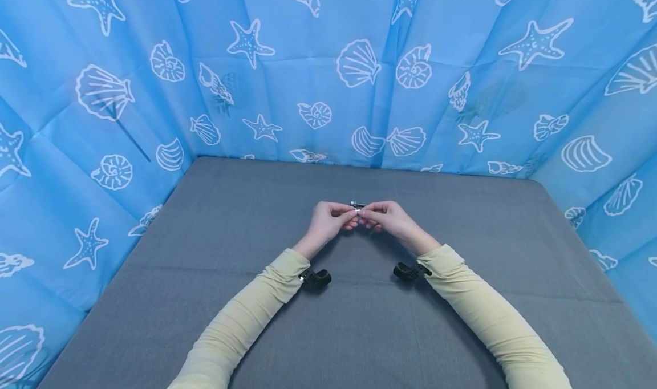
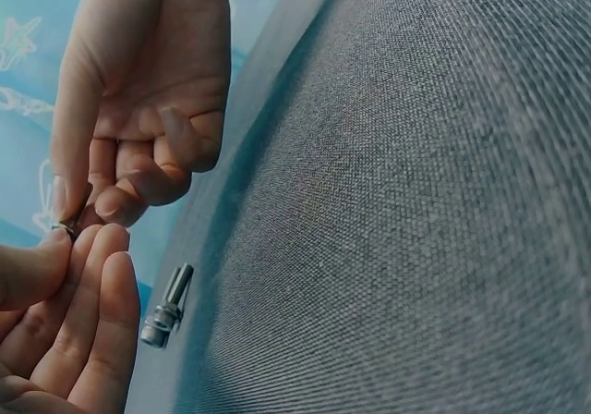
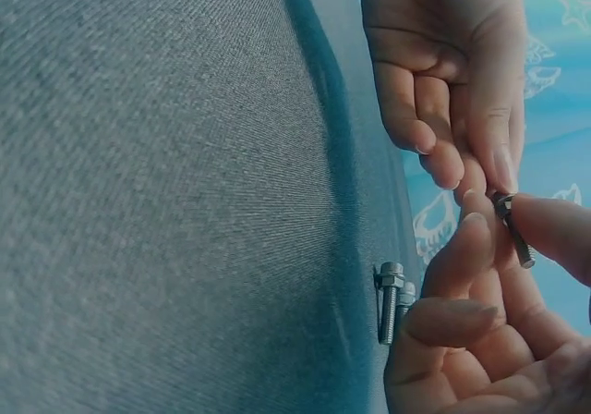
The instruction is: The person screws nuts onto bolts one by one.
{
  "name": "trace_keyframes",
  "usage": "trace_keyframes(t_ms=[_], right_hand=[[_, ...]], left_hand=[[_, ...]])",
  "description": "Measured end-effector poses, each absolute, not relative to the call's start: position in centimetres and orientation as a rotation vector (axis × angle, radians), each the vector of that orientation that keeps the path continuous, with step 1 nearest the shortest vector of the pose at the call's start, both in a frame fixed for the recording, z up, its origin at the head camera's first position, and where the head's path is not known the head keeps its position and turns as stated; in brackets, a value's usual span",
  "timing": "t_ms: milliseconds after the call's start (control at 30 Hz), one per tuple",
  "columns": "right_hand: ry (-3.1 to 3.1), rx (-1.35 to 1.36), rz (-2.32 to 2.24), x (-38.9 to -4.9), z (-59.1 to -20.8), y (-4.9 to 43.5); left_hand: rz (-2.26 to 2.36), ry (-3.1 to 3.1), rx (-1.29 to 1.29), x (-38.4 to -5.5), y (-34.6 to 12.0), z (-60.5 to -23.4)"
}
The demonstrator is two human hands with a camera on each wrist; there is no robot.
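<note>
Both hands meet over the grey table, fingertips together around a small metal bolt [image 3: 521,246]. My left hand [image 1: 326,220] pinches its thicker end between thumb and index finger. From the other side, my right hand [image 1: 394,220] pinches the same bolt, thumb along it, with the threaded shank showing beneath in the right wrist view. Nut-like metal shows at the thick end, partly hidden by fingertips. Just beyond the hands, more bolts [image 3: 390,305] with nuts on their shanks lie close together on the cloth; the head view shows one bolt head [image 1: 353,203] past the fingers.
A grey cloth-covered table [image 1: 246,223] spreads around the hands. Blue curtains [image 1: 318,81] with white shells and starfish hang along its back and sides. Dark wrist-worn devices [image 1: 315,278] sit by the pale yellow sleeves [image 1: 256,303].
</note>
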State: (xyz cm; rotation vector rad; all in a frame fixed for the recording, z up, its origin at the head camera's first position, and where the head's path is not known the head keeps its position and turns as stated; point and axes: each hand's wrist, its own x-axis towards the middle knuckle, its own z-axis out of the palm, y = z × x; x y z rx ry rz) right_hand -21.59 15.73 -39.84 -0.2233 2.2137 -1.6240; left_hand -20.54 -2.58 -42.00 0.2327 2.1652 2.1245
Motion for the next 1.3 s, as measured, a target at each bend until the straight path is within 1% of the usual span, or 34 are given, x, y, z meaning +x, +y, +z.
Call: trace_keyframes(t_ms=[233,567,867,1100,1300], right_hand=[[2.223,-0.272,-1.699,-21.7,-40.1,15.8],[2.252,-0.313,-1.666,-21.7,-40.1,15.8],[2.188,-0.261,-1.676,-21.7,-40.1,15.9],[2.019,-0.203,-1.751,-21.7,-40.3,16.8],[1.984,-0.17,-1.722,-22.0,-40.6,17.4]], left_hand=[[2.124,2.171,0.203,-20.4,-2.6,-42.0],[2.131,2.176,0.207,-20.4,-2.4,-42.1],[2.134,2.172,0.21,-20.4,-2.5,-42.2],[2.157,2.14,0.189,-20.4,-2.6,-42.3],[2.137,2.126,0.154,-20.3,-2.7,-42.5]])
